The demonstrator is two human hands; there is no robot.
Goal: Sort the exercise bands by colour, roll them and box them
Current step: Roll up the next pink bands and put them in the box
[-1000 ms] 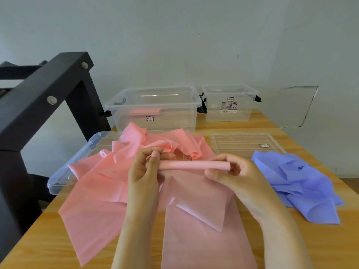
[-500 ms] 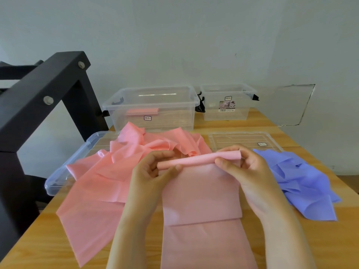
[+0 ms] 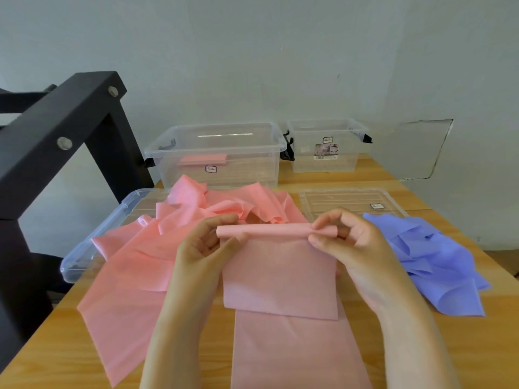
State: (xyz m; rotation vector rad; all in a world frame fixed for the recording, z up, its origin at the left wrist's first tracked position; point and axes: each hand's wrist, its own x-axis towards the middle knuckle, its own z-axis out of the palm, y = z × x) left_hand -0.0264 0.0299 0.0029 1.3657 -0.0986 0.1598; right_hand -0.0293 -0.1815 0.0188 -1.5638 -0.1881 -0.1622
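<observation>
A pink exercise band lies flat on the wooden table towards me, its far end wound into a thin roll. My left hand pinches the roll's left end and my right hand pinches its right end. Loose pink bands are heaped behind and to the left. Crumpled purple bands lie to the right. The large clear box at the back holds one rolled pink band. A smaller clear box stands to its right.
Two clear lids lie on the table: one at the left edge under the pink heap, one behind the purple bands. A black metal frame rises at the left. The wall stands just behind the boxes.
The roll has been turned towards me and grown slightly thicker. The flat part of the band has straightened and shortened. Both hands have shifted their grip along the roll's ends.
</observation>
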